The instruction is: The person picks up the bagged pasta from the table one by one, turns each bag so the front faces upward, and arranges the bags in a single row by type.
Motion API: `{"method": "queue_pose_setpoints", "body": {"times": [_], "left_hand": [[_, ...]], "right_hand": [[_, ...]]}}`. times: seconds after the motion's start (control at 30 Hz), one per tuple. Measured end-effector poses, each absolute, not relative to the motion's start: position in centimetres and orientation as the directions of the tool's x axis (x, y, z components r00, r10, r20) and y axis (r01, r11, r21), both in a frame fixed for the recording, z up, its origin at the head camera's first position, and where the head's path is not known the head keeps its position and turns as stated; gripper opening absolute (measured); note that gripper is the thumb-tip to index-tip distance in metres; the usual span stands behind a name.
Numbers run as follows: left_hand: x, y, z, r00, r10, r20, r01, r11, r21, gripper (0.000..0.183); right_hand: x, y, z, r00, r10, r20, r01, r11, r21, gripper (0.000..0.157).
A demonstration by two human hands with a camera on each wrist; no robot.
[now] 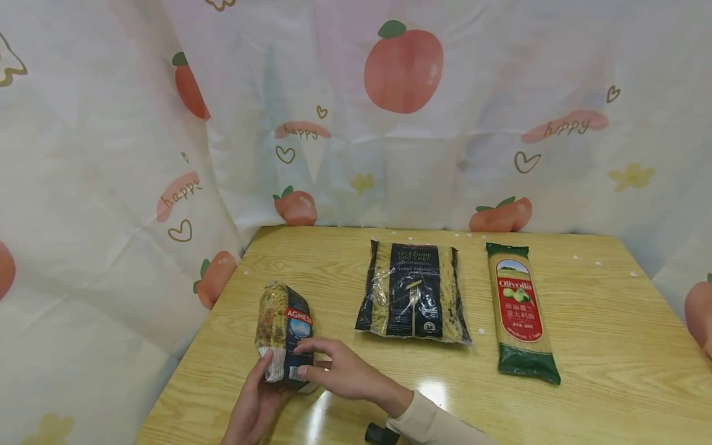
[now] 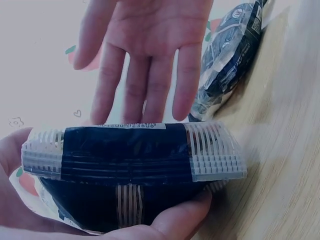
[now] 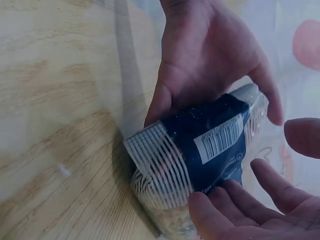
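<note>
A bag of Agnesi pasta (image 1: 271, 321), dark blue with clear sides and white stripes, stands tilted on the left part of the table. My left hand (image 1: 257, 405) grips it round the near, lower end, with the thumb on its left side. In the left wrist view, the folded bottom of the bag (image 2: 125, 155) faces the camera. My right hand (image 1: 347, 371) reaches over from the right, its fingers loosely extended and fingertips right at the printed front. The right wrist view shows a barcode label (image 3: 220, 137) on the bag close to those fingers.
A larger penne bag (image 1: 414, 296) lies at mid-table. Right of it lies a long pack of Olivoila spaghetti (image 1: 520, 303). A small black object (image 1: 381, 434) is near the front edge, by the right sleeve (image 1: 434, 423). A fruit-printed curtain (image 1: 400, 167) hangs behind the wooden table (image 1: 623, 346).
</note>
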State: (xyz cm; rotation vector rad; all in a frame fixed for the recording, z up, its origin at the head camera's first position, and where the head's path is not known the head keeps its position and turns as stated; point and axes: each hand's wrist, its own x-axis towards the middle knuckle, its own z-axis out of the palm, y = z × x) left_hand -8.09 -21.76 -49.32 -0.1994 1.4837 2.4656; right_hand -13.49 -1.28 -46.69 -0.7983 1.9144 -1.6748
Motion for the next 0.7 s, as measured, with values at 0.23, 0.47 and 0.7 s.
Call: {"method": "queue_pose_setpoints", "body": {"times": [0.23, 0.47, 0.7], "left_hand": [[-7.8, -21.8, -49.4, -0.958, 0.115, -0.263, -0.284, -0.522, 0.805, 0.047], [-7.7, -22.1, -49.6, -0.961, 0.139, -0.240, -0.275, -0.591, 0.758, 0.035], [-7.7, -22.2, -49.9, -0.951, 0.230, -0.206, -0.306, -0.626, 0.717, 0.033]], "right_hand": [[-13.7, -0.9, -46.8, -0.754, -0.657, 0.005, -0.093, 0.100, -0.991, 0.035], [-13.9, -0.6, -47.2, -0.791, -0.609, -0.053, -0.024, 0.117, -0.993, 0.036], [-14.2, -0.5, -47.8, -0.824, -0.547, -0.148, 0.128, 0.076, -0.989, 0.047]]}}
